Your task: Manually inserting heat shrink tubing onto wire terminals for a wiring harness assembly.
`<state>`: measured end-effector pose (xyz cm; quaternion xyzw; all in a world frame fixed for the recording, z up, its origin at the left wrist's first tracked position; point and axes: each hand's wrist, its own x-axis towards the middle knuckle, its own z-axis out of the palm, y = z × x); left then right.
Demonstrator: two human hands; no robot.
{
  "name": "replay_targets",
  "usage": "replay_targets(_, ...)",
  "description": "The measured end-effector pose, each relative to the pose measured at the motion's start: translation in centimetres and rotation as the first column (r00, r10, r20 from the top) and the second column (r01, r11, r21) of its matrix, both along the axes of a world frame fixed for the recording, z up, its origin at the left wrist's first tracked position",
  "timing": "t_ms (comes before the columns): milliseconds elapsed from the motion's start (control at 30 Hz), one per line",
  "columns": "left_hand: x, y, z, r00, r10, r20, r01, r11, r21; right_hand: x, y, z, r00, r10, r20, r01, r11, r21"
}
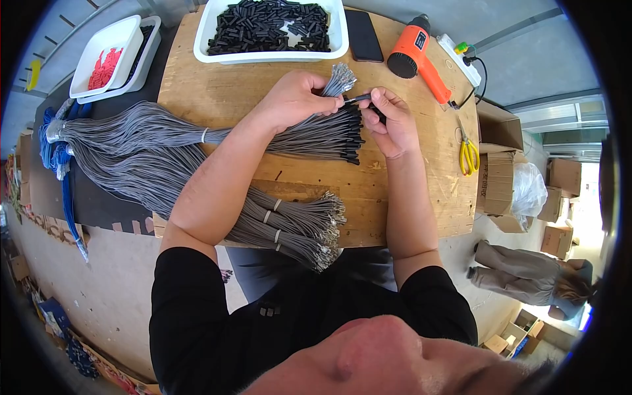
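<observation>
My left hand (pixel 297 99) is closed around a small bunch of grey cables whose silvery ends (pixel 342 79) fan out above the fingers. Between its fingertips and those of my right hand (pixel 394 124) lies a short black tube (pixel 359 99), at the end of one cable. My right hand pinches this tube, and more black pieces (pixel 378 114) show in its curled fingers. Just below the hands, a row of cable ends covered by black tubes (pixel 352 135) rests on the wooden table (pixel 421 191). Nearer to me lie several tied grey cable bundles (pixel 309 227) with silvery ends.
A white tray of black tubes (pixel 270 29) stands at the back, beside a black phone (pixel 364 36). An orange heat gun (pixel 416 56), a power strip (pixel 459 59) and yellow-handled scissors (pixel 469 157) lie right. Far left is a white tray with red pieces (pixel 105 69). A person (pixel 526 273) is at right.
</observation>
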<state>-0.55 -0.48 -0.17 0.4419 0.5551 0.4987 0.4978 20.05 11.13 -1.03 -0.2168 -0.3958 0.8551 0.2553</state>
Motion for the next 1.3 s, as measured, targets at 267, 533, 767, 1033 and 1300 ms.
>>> replay_targets(267,0.0,-0.2,0.4,0.999,-0.006,-0.036,0.006,1.0,-0.002,-0.4,-1.0,0.7,0.996,-0.05,0.072,0.046,0.997,0.067)
replay_targets(533,0.0,-0.2,0.1,1.0,0.009,-0.028,-0.009,1.0,0.015,-0.8,-1.6,0.8,0.994,-0.035,0.103,0.026,0.996,0.088)
replay_targets(767,0.1,-0.1,0.4,0.982,0.061,-0.178,-0.059,0.998,0.018,-0.5,-0.9,0.7,0.977,-0.185,0.105,0.168,0.974,0.154)
replay_targets(1033,0.3,0.1,-0.4,0.997,0.032,0.07,-0.032,0.999,-0.006,-0.9,-1.4,0.9,0.964,-0.242,0.109,0.217,0.956,0.198)
replay_targets(1300,0.4,0.0,0.2,0.999,-0.032,0.01,0.033,0.999,-0.025,-1.1,-1.8,0.6,0.983,-0.124,0.136,0.09,0.97,0.228)
